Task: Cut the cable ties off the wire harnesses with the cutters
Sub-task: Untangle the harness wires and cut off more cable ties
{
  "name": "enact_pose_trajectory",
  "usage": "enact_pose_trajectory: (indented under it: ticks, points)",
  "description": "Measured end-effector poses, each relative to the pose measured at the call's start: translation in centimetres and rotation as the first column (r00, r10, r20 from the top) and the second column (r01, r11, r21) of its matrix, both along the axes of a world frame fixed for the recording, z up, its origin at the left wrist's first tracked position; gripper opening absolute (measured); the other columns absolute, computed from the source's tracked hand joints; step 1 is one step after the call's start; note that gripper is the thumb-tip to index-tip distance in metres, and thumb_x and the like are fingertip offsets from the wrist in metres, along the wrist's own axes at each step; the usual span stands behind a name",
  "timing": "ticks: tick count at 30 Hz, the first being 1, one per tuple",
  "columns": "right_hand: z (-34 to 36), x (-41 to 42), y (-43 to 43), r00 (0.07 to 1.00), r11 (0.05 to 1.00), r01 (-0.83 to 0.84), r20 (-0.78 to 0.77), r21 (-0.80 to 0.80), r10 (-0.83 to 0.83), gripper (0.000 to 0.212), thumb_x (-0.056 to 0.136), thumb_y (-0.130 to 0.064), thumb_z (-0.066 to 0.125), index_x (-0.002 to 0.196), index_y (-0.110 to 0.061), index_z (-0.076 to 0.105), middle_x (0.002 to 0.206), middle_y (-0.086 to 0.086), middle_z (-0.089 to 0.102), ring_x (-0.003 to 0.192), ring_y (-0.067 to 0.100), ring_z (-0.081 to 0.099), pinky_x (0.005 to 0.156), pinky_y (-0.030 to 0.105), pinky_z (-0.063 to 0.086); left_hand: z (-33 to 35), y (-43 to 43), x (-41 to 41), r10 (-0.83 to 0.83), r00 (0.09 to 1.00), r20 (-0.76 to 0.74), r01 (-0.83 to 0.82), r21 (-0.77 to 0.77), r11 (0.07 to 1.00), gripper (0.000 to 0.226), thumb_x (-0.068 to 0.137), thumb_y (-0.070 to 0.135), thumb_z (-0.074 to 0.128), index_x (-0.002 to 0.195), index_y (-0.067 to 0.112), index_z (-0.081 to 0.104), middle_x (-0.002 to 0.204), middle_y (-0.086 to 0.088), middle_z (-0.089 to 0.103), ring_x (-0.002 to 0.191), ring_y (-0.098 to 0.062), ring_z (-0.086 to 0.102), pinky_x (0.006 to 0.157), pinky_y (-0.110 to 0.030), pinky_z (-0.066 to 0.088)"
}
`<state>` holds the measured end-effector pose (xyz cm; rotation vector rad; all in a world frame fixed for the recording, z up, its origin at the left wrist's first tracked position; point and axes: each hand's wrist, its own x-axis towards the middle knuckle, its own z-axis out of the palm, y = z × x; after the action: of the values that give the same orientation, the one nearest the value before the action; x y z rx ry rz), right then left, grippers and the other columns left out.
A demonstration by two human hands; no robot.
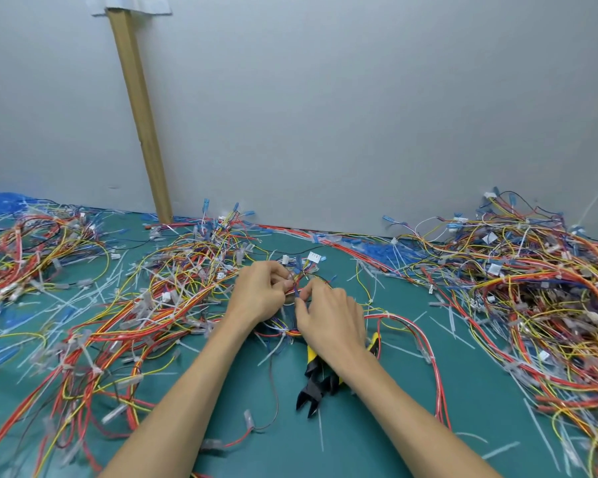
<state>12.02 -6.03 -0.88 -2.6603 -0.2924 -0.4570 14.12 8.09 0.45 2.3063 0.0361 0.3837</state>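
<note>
Soft, even, fairly bright light, probably from overhead, leaves only faint shadows on the green mat [377, 443], without glare. Wide-angle distortion bends the wall [359, 115]. The wires [32, 270] smear out of focus at the left edge.

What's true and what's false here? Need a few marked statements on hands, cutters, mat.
1. The right hand holds the cutters. False: the cutters lie on the mat, under the right forearm.
2. The left hand and the right hand both pinch wires of the wire harness. True.
3. The mat is red. False: it is green.
4. A cardboard strip leans against the wall. True.
</note>
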Motion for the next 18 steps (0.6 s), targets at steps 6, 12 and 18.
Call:
enact_pose_trajectory:
  ticks: [6,12,18]
  points:
    - [-0.2,0.1,-0.2,0.999,0.999,-0.020,0.025,0.043,0.019,0.014,0.099,-0.040,0.049,0.103,-0.028,0.055,0.084,-0.003,0.070,0.090,0.030,0.066,0.063,0.036,0.032,-0.1,-0.2,-0.2,0.014,0.998,0.060,-0.015,0.017,1.000,0.015,0.089,0.011,0.065,0.101,0.012,0.073,0.077,0.005,0.069,0.074,-0.012,0.068,0.082,-0.032,0.058]
    - [-0.1,0.0,-0.5,0.999,0.994,-0.043,-0.015,0.099,0.045,0.013,0.099,-0.042,0.050,0.100,-0.029,0.053,0.084,-0.005,0.070,0.090,0.029,0.065,0.063,0.036,0.036,0.0,0.1,-0.2,-0.046,0.999,0.006,0.046,0.003,0.999,0.016,0.096,0.019,0.062,0.107,0.015,0.072,0.092,0.004,0.073,0.087,-0.015,0.069,0.089,-0.034,0.053]
    - [0.3,-0.3,-0.5,0.998,0.984,-0.009,-0.052,0.175,0.018,0.013,0.101,-0.039,0.048,0.095,-0.027,0.047,0.085,-0.002,0.070,0.089,0.030,0.064,0.068,0.039,0.045,0.6,1.7,-0.5,-0.211,0.973,-0.092,0.193,-0.173,0.966,0.024,0.091,0.017,0.072,0.114,0.011,0.069,0.100,-0.003,0.073,0.098,-0.019,0.070,0.091,-0.029,0.055]
